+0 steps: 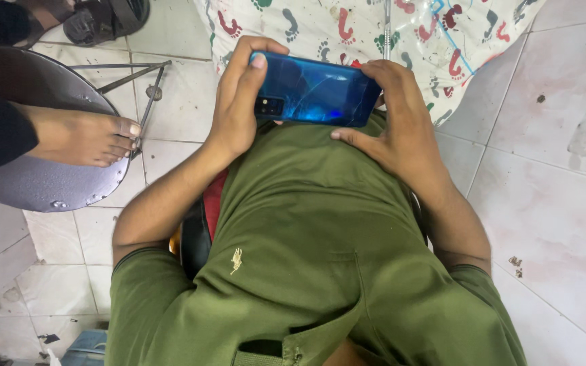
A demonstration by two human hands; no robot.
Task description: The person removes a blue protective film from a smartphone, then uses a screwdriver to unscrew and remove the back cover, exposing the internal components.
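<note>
Both hands grip the blue phone (315, 89) sideways between them: left hand (239, 102) on its left end, right hand (395, 122) on its right.

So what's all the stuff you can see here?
phone: one, shiny blue, held sideways between both hands, its back with the camera showing
cloth: one, white with coloured footprints, on the floor beyond the phone
stool: one, round, dark metal, at left
another person's foot: one, bare, resting on the stool
sandal: one, black, top left
floor: white tiles, stained
shirt: one, olive green, worn
left hand: grip on the phone's left end
right hand: grip on the phone's right end
</note>
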